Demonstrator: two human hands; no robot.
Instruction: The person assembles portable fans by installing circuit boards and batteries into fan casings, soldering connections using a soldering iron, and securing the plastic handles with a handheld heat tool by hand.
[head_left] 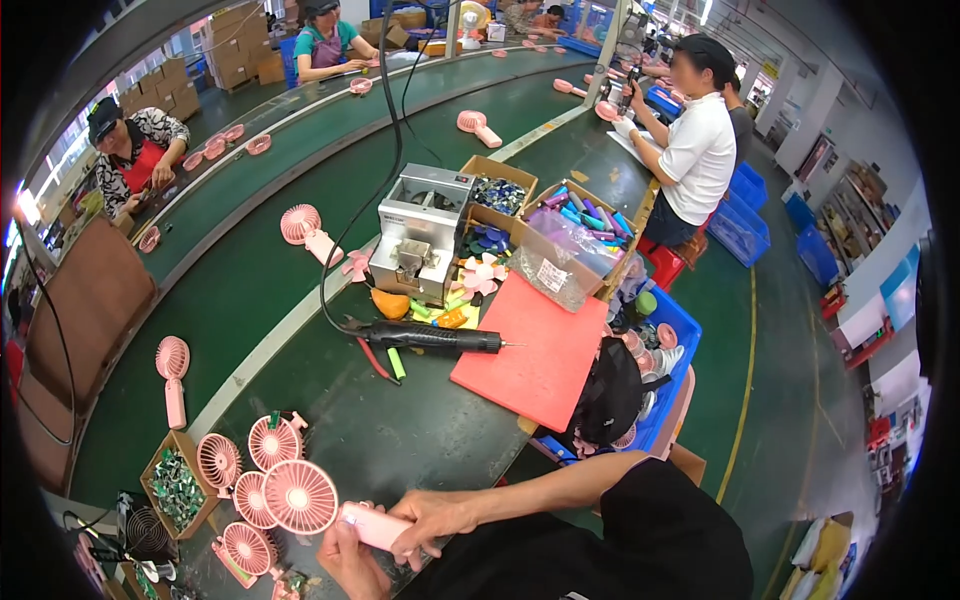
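Best done low and close over the dark green bench (400, 440), with the pink handheld fan (330, 508) held level so the round grille faces up and nothing drags across the neighbours. Worth keeping the grip on the handle rather than the grille, which looks thin and likely to flex. Likely some care needed on the left, where a cluster of other pink fans (250, 480) lies touching or just beside the held one, next to a small cardboard box of green parts (178, 488).

Further up the bench: a grey metal machine (422, 232), a red mat (545, 350), a black electric screwdriver (425, 338) lying with its tip toward the mat, well apart from both hands.

Held fan at the lower edge of the view, head to the left, handle running right. Right hand (435, 522) closed around the handle end, fingers wrapped over the top. Left hand (350, 560) just beneath, curled up against the underside of the handle near the neck; touching, though how tightly it grips cannot be told. Fan thus between both hands, head projecting out past them toward the cluster.
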